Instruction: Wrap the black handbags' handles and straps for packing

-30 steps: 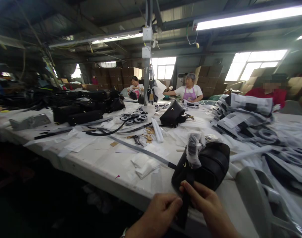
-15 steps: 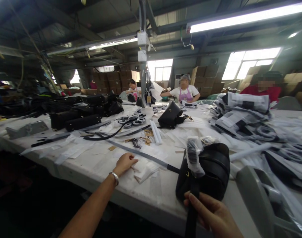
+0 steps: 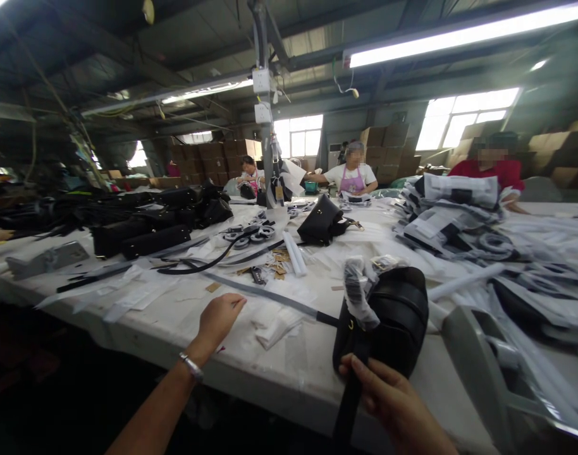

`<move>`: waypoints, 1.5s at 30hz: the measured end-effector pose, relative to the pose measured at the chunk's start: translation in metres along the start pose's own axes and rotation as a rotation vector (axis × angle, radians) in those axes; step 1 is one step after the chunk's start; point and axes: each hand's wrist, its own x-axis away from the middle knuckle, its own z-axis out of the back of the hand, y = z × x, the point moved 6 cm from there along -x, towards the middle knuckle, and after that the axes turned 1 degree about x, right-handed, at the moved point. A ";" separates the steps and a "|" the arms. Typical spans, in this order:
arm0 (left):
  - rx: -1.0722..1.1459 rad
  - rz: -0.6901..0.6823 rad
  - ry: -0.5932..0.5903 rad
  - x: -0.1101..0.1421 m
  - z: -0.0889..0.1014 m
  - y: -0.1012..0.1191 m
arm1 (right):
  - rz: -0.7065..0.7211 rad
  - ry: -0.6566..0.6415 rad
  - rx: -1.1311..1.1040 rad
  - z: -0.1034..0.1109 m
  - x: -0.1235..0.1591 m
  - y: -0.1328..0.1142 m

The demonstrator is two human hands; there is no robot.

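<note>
A black handbag rests near the table's front edge, with a clear-wrapped bundle on its upper left side. My right hand is closed, thumb and fingers pinching a black strap that hangs over the edge in front of the bag. My left hand is above the front of the table, fingertips pressed together; whatever they hold, if anything, is too small to name. Just right of it lie thin white sheets. A long grey-wrapped strap runs behind them toward the bag.
A grey tape dispenser stands at right, near wrapped packs. Another black bag, white rolls and small brown tags lie mid-table. Black bags pile at left. Co-workers sit across the table.
My left hand has drawn left, away from the white sheets, its fingertips now together. My right hand keeps its pinch on the strap. The whole view has shifted slightly.
</note>
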 end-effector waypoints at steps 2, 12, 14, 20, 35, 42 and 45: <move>0.075 0.015 0.071 0.005 0.011 -0.002 | -0.018 -0.016 -0.038 -0.002 0.001 0.003; 0.853 0.245 0.021 0.066 -0.008 0.035 | -0.071 -0.062 -0.213 -0.016 0.003 0.008; 0.971 0.304 -0.085 0.089 -0.023 0.053 | -0.058 -0.040 -0.251 -0.019 0.003 0.006; 0.893 0.223 -0.407 0.135 -0.055 0.077 | -0.010 -0.003 -0.214 -0.020 0.004 0.008; 1.045 0.138 -0.570 0.103 -0.074 0.132 | 0.083 -0.028 -0.053 -0.007 0.013 -0.001; 1.066 0.374 -0.514 0.132 -0.065 0.090 | 0.025 0.056 -0.274 -0.009 0.014 0.005; 1.086 0.407 -0.525 0.145 -0.069 0.087 | 0.040 0.081 -0.266 -0.012 0.011 0.008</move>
